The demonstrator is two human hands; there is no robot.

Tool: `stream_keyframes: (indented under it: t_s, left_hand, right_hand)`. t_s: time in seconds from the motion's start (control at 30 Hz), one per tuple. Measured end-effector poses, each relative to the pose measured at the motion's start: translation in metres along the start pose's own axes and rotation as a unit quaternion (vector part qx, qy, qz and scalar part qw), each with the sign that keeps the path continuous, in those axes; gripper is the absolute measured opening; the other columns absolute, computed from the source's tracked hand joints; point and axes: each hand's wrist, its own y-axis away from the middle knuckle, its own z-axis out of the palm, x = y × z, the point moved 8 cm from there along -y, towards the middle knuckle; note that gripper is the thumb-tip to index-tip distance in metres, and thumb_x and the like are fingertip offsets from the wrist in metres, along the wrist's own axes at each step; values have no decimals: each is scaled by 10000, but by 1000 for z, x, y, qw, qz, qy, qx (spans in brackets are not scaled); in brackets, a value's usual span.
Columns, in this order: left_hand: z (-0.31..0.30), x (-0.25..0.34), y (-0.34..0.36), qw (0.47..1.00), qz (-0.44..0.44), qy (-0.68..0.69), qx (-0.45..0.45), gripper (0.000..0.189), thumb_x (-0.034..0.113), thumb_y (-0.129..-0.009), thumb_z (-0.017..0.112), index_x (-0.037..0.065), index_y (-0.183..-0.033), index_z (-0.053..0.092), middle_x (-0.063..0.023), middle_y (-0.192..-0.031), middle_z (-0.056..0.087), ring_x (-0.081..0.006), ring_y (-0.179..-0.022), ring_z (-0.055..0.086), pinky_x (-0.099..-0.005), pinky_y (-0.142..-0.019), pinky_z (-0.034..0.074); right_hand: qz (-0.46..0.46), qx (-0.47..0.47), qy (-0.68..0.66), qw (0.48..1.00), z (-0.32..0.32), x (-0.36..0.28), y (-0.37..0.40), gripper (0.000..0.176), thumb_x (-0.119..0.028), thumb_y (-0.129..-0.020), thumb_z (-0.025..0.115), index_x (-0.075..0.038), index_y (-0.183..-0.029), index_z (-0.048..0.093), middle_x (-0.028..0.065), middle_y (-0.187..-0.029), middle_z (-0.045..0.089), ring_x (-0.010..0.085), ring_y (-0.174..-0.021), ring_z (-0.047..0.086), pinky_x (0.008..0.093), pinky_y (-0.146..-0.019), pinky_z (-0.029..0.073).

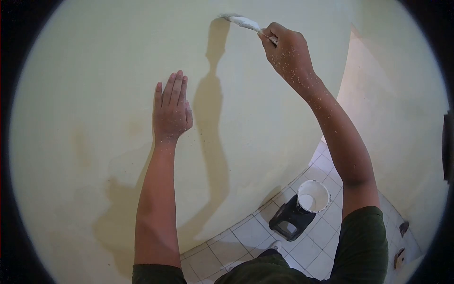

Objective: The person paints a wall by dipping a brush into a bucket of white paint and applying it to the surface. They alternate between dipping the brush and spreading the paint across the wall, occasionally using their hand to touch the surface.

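My right hand (289,49) is raised high and wrapped round the handle of a paintbrush (243,22) coated in white paint. The brush points left, its tip at the pale yellow wall (265,118). Whether the bristles press on the wall is hard to tell. Small white specks dot my right hand and forearm. Lower and to the left, my left hand (171,108) lies flat against the same wall, fingers stretched upward, holding nothing. A dark shadow of the right arm and brush falls on the wall between my hands.
A white bucket (313,196) with paint inside stands on a black stool (291,222) close to the wall. White tiles (250,234) cover the floor. Small brown objects (399,258) lie at the far right, near another wall (402,142).
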Motion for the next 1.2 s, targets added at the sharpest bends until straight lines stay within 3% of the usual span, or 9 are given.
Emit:
stream_keyframes:
  t_s: [0.1, 0.2, 0.27, 0.4, 0.5, 0.63, 0.93, 1.03, 1.2]
  left_hand:
    - [0, 2, -1, 1000, 3, 4, 5, 729, 129, -876, 512, 52, -1586, 365, -81, -1662, 344, -217, -1552, 295, -507, -1295, 207]
    - [-1, 2, -1, 1000, 5, 2, 6, 726, 126, -875, 511, 50, -1583, 371, -81, -1661, 347, -219, -1552, 296, -503, -1293, 217]
    - [0, 3, -2, 1000, 4, -1, 7, 725, 123, -873, 509, 49, -1581, 374, -79, -1662, 347, -222, -1551, 299, -502, -1291, 223]
    - [-1, 3, -1, 1000, 4, -2, 13, 726, 113, -868, 504, 47, -1579, 377, -73, -1661, 348, -227, -1547, 308, -502, -1289, 228]
    - [-1, 3, -3, 1000, 4, -7, 15, 723, 113, -868, 503, 47, -1578, 380, -76, -1658, 354, -227, -1546, 313, -501, -1288, 228]
    - [-1, 4, -2, 1000, 7, -15, 14, 709, 121, -879, 498, 45, -1575, 388, -87, -1651, 365, -224, -1546, 313, -501, -1287, 229]
    - [-1, 2, -3, 1000, 6, -11, 15, 684, 118, -887, 488, 43, -1563, 411, -95, -1639, 384, -225, -1536, 334, -509, -1280, 243]
    - [-1, 2, -3, 1000, 6, -16, 15, 677, 113, -886, 484, 43, -1557, 423, -95, -1636, 392, -224, -1531, 344, -512, -1275, 252]
    - [-3, 3, -2, 1000, 6, -8, 22, 683, 107, -873, 491, 45, -1551, 433, -86, -1630, 404, -224, -1526, 353, -505, -1275, 255]
  right_hand:
    - [-31, -84, 16, 996, 25, 8, 22, 104, -118, -944, 654, -16, -927, 664, 214, -723, 663, 429, -692, 657, 515, -627, 500]
    - [-24, -144, -7, 989, 66, 29, 73, 143, -130, -967, 669, 2, -912, 656, 208, -699, 655, 382, -556, 600, 480, -552, 466]
    - [3, -217, 43, 975, 95, 43, 123, 143, -137, -967, 640, -8, -907, 655, 226, -715, 656, 432, -629, 636, 526, -606, 494]
    - [25, -368, 20, 929, 134, 59, 222, 139, -145, -950, 650, -14, -905, 651, 233, -754, 663, 445, -770, 661, 545, -699, 512]
    - [56, -374, -13, 926, 134, 69, 234, 129, -137, -936, 671, -15, -899, 645, 225, -759, 667, 438, -779, 658, 536, -703, 508]
    - [86, -327, -8, 941, 102, 63, 182, 119, -149, -933, 665, -37, -919, 628, 213, -792, 666, 449, -797, 652, 553, -722, 510]
    - [2, 4, -9, 1000, 14, 4, 19, 94, -111, -954, 651, -18, -942, 637, 214, -771, 668, 423, -698, 644, 515, -616, 484]
    - [-40, 48, -17, 998, 11, -6, 2, 107, -107, -968, 626, -3, -943, 631, 210, -752, 660, 414, -693, 646, 518, -607, 485]
    - [-14, -128, 27, 991, 69, 10, 51, 123, -126, -991, 562, -11, -962, 593, 210, -752, 646, 415, -708, 650, 542, -640, 499]
